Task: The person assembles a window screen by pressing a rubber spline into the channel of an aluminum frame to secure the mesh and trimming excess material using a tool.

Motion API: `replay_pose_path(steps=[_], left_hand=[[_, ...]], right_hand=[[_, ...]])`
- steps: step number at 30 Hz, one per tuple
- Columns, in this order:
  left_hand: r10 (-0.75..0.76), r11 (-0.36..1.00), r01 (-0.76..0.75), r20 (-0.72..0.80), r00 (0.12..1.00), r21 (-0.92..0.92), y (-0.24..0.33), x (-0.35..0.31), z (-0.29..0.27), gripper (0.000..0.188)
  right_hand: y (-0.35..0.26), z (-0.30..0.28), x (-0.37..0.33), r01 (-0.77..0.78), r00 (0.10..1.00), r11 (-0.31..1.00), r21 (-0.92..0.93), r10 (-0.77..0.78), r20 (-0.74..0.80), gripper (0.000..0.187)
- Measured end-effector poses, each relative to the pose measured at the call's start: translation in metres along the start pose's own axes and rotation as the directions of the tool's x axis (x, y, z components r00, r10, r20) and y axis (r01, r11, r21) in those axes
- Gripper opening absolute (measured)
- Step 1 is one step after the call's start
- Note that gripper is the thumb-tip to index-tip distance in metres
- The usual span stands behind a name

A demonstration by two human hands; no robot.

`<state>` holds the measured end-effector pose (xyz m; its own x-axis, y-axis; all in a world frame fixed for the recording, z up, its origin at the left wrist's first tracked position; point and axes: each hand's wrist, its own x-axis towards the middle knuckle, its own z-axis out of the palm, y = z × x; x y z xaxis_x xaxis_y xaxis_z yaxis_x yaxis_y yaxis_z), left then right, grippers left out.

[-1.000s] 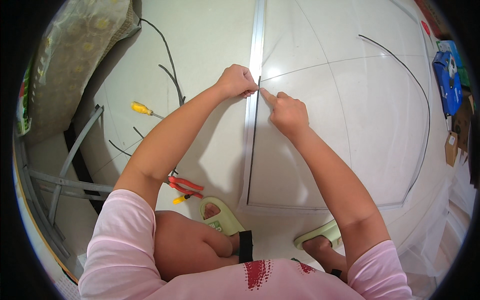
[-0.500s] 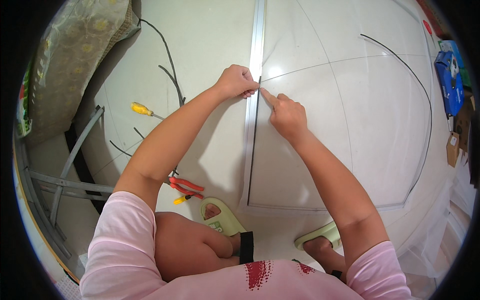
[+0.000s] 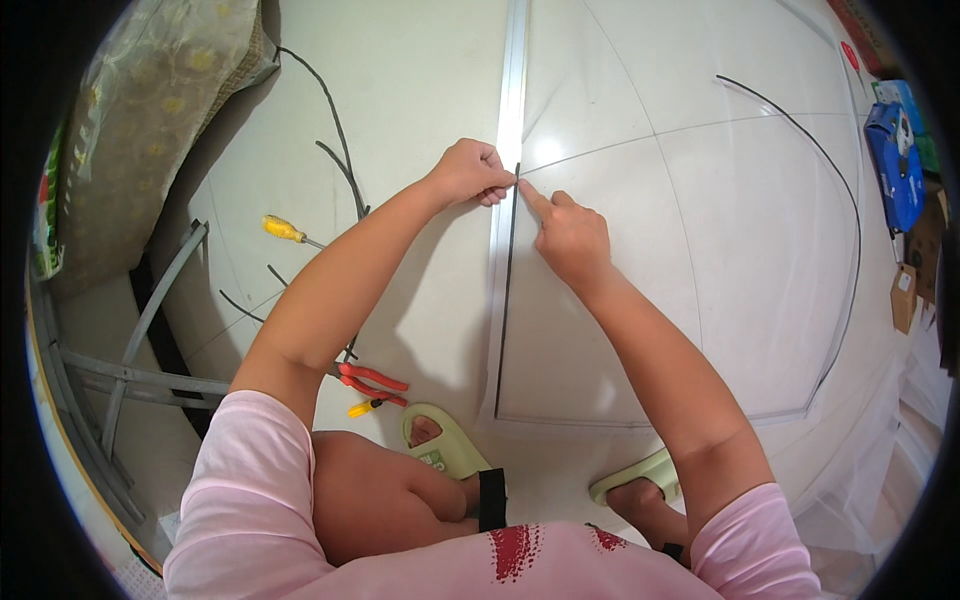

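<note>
Viewed from above, a person in a pink shirt reaches over a thin black cord (image 3: 508,275) that runs along the inner edge of a silver frame bar (image 3: 512,85) on a tiled floor (image 3: 420,60). The left hand (image 3: 470,173) has thumb and fingers drawn together at the cord's upper end, though whether they pinch it cannot be told; the right hand (image 3: 575,238) points its index finger at the same spot, other fingers curled, any grip hidden. To the left lie red-handled pliers (image 3: 372,380) and a yellow-handled screwdriver (image 3: 283,229).
</note>
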<state>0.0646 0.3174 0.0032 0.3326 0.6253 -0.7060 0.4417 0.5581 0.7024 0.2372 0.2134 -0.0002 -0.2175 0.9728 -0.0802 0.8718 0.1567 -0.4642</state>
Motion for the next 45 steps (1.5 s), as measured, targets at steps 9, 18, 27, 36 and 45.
replay_pose_path(steps=[9,18,27,36,45], left_hand=[[0.041,0.987,-0.030,-0.066,0.997,0.159,0.002,0.001,0.007,0.021],[0.011,0.990,0.010,-0.146,0.989,0.141,0.008,0.002,0.014,0.020],[0.003,1.000,-0.005,-0.100,0.995,-0.021,0.000,0.002,0.008,0.024],[0.072,0.985,-0.035,-0.222,0.972,0.168,-0.001,-0.001,0.019,0.023],[0.086,0.986,-0.074,-0.076,0.993,0.151,-0.007,-0.003,0.012,0.023]], right_hand=[[-0.006,-0.002,0.004,0.031,0.999,0.993,-0.111,-0.033,-0.018,0.058],[0.002,-0.018,0.014,-0.062,0.992,0.998,-0.019,0.064,0.104,0.065],[-0.004,-0.011,0.020,0.003,0.995,0.990,-0.140,0.011,0.097,0.061],[-0.001,-0.005,0.019,0.003,0.997,0.994,-0.106,-0.011,-0.082,0.061],[-0.017,-0.040,0.049,-0.205,0.921,0.978,-0.030,0.203,0.334,0.049]])
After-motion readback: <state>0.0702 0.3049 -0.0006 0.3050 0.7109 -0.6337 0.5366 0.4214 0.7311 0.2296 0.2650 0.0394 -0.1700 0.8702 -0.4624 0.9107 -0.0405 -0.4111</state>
